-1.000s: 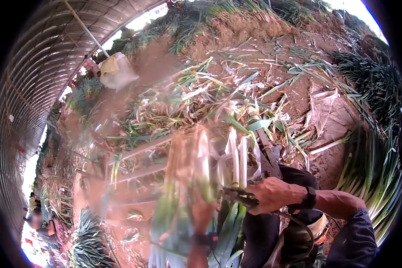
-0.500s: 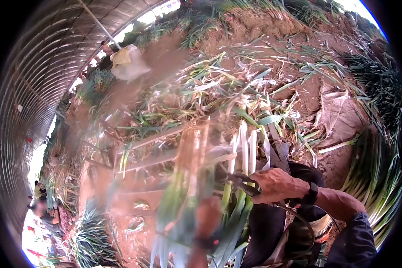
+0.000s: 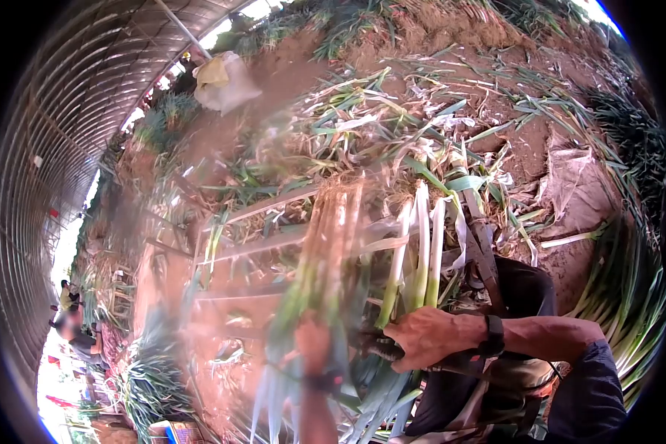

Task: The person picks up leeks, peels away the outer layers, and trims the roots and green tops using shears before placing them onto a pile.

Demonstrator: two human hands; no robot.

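Arched ribbed roof (image 3: 66,148) down the whole left side. Red-brown soil (image 3: 522,144) across most of the middle. Big stack of leeks (image 3: 621,296) along the right edge, darker leafy stack (image 3: 629,126) above it. Heap of stripped leaves (image 3: 362,122) sprawling past the work area, right up by the root ends, crowding that side. Slatted frame (image 3: 263,246) left of centre, partly under a hazy smear; can't make out much detail there. Bunch of leeks (image 3: 337,244) at centre, over the frame, roots pointing away, leaves toward the wearer, smeared too. Leafy bundle (image 3: 152,377) lower left, well apart. Dark-trousered leg (image 3: 525,285) close in on the right. Crumpled sacking (image 3: 570,177) on the soil, near the right-hand stack. Three whiter leeks (image 3: 422,229) just right of the bunch, roughly side by side; diagonal bar (image 3: 485,270) right beside them. Pale bag (image 3: 226,85) toward the back, out of the way. Co-worker (image 3: 85,340) far left. Right hand (image 3: 433,337): fingers curled round dark tool (image 3: 377,344), blocking most of the view of it. Left hand (image 3: 314,344): looks closed on the green part of the bunch; too blurred for exact finger positions. Black wristband (image 3: 490,337) on the right wrist.
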